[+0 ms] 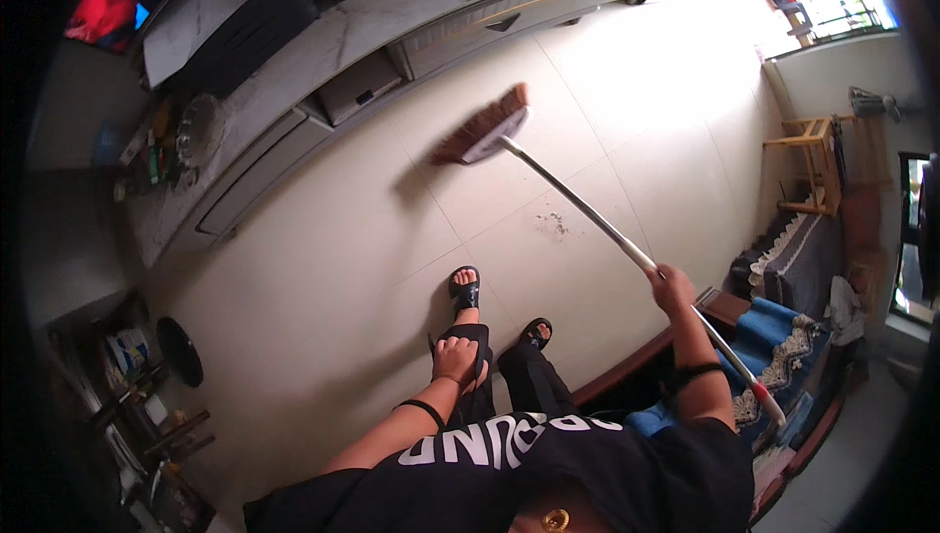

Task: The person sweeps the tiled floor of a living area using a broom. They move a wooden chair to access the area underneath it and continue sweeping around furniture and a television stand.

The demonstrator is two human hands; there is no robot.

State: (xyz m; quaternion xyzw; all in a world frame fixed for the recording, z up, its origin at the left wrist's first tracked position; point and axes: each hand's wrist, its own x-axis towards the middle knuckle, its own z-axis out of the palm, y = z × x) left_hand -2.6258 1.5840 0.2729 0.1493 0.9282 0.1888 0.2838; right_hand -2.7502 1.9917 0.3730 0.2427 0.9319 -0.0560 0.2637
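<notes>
A broom spans the right half of the view, its metal handle [580,202] running down and right past my body. My right hand [671,288] is wrapped around that handle partway along. The brown bristle head [481,125] looks blurred and seems tilted, with a shadow on the floor beside it. Below the handle, a small scatter of debris [558,225] lies on the pale tiled floor [352,239]. My left hand [455,358] rests on my leg at the black trouser cloth, fingers curled over; whether it grips the cloth is hidden.
A long low cabinet [352,41] with a marble-look top runs along the far side, one compartment uncovered. To the right are a wooden stool [811,136] and a seat with blue cloth [767,327]. A rack of items [132,357] and a round black object [179,351] sit left.
</notes>
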